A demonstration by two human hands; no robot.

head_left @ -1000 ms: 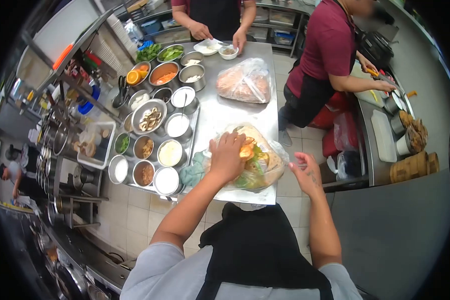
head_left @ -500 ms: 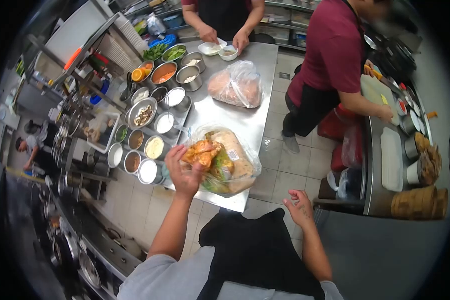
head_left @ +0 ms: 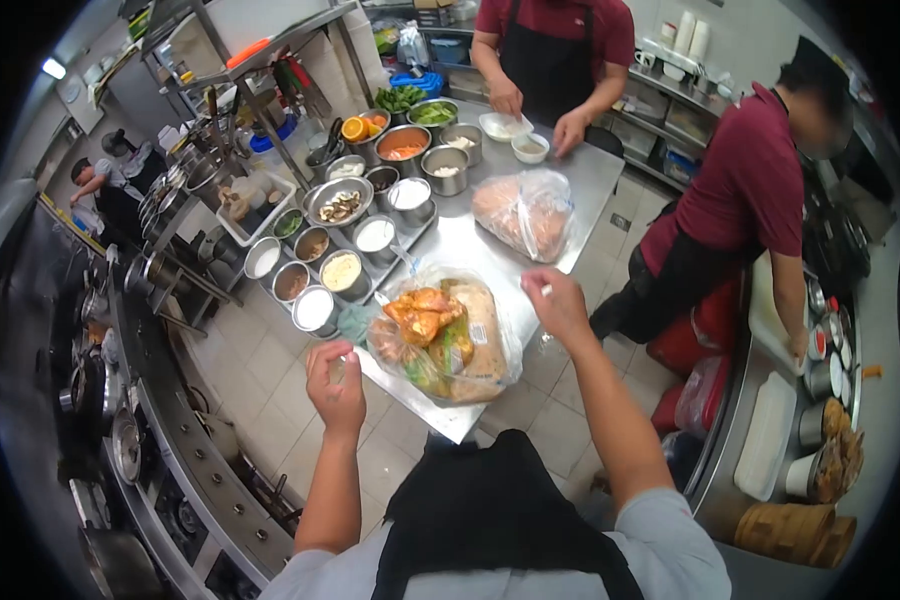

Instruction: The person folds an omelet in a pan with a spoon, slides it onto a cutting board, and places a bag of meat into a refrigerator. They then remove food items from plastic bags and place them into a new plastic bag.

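On the steel bench (head_left: 460, 215), the clear bag (head_left: 510, 350) lies at the near corner, orange-coated meat (head_left: 422, 315) atop its contents. Both 2 hands are raised beside it: the left hand (head_left: 336, 388) spread, fingers loosely curved; the right hand (head_left: 558, 305) bent inward, fingertip contact unclear.
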